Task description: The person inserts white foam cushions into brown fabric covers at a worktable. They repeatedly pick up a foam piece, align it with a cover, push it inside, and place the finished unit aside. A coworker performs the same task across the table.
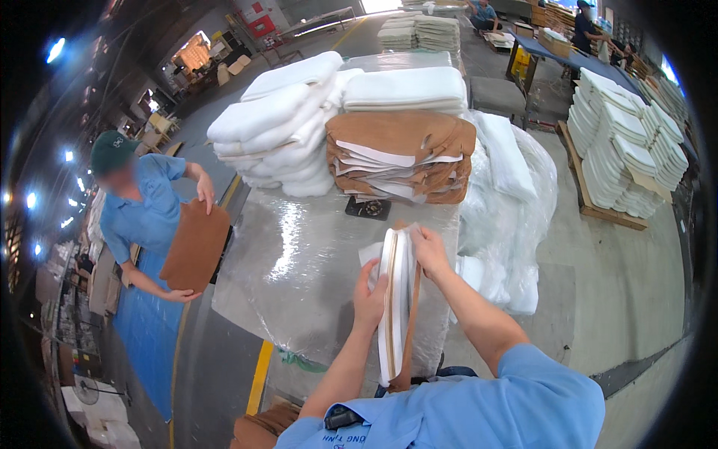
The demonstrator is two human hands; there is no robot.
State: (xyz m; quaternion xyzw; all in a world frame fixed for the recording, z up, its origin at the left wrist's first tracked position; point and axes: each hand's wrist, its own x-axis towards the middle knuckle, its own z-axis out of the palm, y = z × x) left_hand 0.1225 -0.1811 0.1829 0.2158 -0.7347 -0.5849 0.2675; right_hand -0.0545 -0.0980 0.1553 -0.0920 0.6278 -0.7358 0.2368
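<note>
Upright between my two hands is a cushion (pixel 390 314), its narrow white side turned up, with a tan zipper-like line running along it. Brown fabric (pixel 413 314) shows down its right face. My left hand (pixel 369 299) grips the left side of the cushion partway along. At the far right corner, my right hand (pixel 431 253) is closed on the edge, where a bit of brown and some thin whitish material show. Just beyond the cushion is a pile of brown fabric covers (pixel 404 153) with white edges, on the plastic-wrapped work surface (pixel 277 277).
White padding stacks (pixel 273 123) and folded white pads (pixel 404 90) stand at the back. A small dark disc-like item (pixel 367 208) lies before the brown pile. Plastic-wrapped padding (pixel 508 217) bulges at right. On the left, a co-worker (pixel 142 209) holds a brown cushion (pixel 196 247). A loaded pallet (pixel 602 213) sits far right.
</note>
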